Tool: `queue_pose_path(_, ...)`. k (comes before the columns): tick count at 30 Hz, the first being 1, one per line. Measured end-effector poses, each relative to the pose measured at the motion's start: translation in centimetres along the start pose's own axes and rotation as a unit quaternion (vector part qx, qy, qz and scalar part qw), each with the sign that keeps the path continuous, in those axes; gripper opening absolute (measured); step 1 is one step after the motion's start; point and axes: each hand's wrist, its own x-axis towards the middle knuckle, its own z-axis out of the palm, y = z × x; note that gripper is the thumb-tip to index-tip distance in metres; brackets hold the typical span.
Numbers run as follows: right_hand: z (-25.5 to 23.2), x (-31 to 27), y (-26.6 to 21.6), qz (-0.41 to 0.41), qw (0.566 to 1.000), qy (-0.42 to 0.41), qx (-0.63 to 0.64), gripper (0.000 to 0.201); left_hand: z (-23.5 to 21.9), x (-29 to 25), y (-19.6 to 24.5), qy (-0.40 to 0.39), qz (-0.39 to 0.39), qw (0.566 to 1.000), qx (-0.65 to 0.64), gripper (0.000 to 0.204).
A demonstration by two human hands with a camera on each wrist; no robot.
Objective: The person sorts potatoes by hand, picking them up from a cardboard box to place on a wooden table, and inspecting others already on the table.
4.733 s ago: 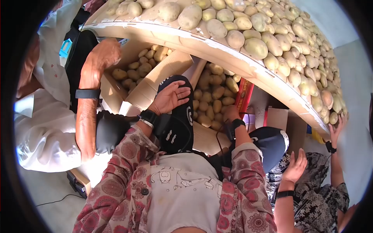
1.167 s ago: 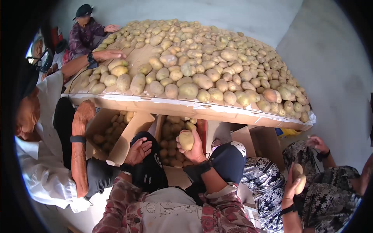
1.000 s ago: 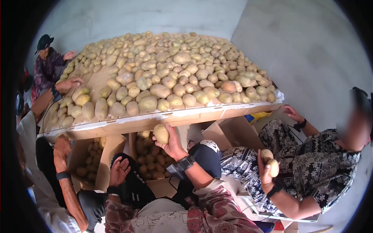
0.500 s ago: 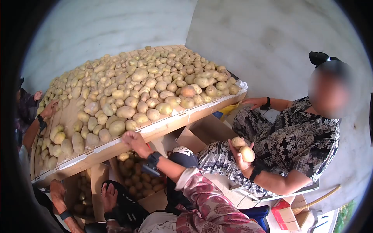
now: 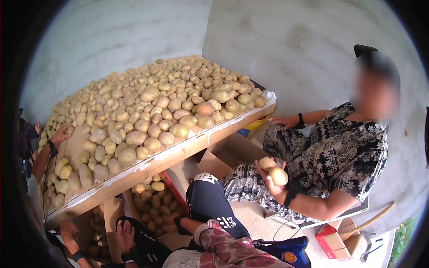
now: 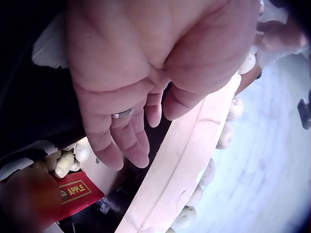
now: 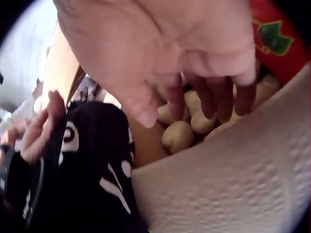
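My left hand [image 5: 126, 234] rests palm up by my dark-trousered knee. In the left wrist view its fingers [image 6: 127, 141] are loosely bent around nothing, a ring on one. My right hand [image 5: 169, 222] is low over a carton [image 5: 180, 193] of potatoes between my legs. Seen from the right wrist, this hand [image 7: 165, 48] hangs with fingers pointing down and apart, close over the potatoes [image 7: 178, 136]; no potato shows in its grip. Above the carton, the tabletop [image 5: 73, 152] bears a broad spread of potatoes [image 5: 134, 120].
A person [image 5: 339, 152] at the right holds two potatoes [image 5: 273, 170]. Another person's hand [image 5: 60, 134] reaches over the table's left end. A second carton [image 5: 114, 214] of potatoes stands at lower left. A red box [image 5: 333, 239] and a blue bag [image 5: 286, 252] lie at lower right.
My head view has turned right. My right hand held a potato a second ago, was at the table's edge without a visible potato half a second ago, and is now down at the carton.
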Motion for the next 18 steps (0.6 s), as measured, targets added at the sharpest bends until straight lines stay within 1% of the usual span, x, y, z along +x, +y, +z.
queue_pose_path(2,-0.3,-0.2,0.2,0.004,1.000,0.004,-0.004,0.023,0.5,-0.1,0.1,0.015,0.009,1.000,0.006,0.029)
queue_pose_path(3,-0.6,-0.4,0.4,0.004,1.000,0.006,-0.007,0.024,0.0,0.1,0.2,0.013,0.011,1.000,0.007,0.029)
queue_pose_path(4,-0.9,-0.5,0.4,0.006,1.000,0.007,-0.010,0.024,-1.0,0.4,0.1,0.008,0.003,1.000,-0.003,0.030)
queue_pose_path(6,-1.1,-0.9,0.5,0.009,1.000,0.006,-0.011,0.024,-0.7,0.5,-0.1,0.005,-0.007,1.000,-0.015,0.031)
queue_pose_path(8,-1.2,-1.1,0.6,0.011,1.000,0.010,-0.012,0.024,-0.5,0.3,0.0,0.061,-0.009,0.998,-0.021,0.031)
queue_pose_path(9,-1.4,-1.3,0.7,0.012,1.000,0.011,-0.015,0.024,-0.8,0.4,-0.1,0.060,-0.008,0.998,-0.022,0.031)
queue_pose_path(11,-1.7,-1.7,0.6,0.013,1.000,0.015,-0.020,0.024,-1.1,0.6,-0.2,0.012,-0.002,1.000,-0.008,0.030)
queue_pose_path(15,-2.0,-2.0,0.7,0.011,0.999,0.024,-0.040,0.025,-0.8,-0.1,-0.1,0.039,-0.006,0.999,-0.023,0.031)
queue_pose_path(18,-2.8,-1.7,1.2,0.009,0.998,0.031,-0.061,0.025,-1.1,0.4,-0.3,-0.021,-0.015,0.999,-0.024,0.030)
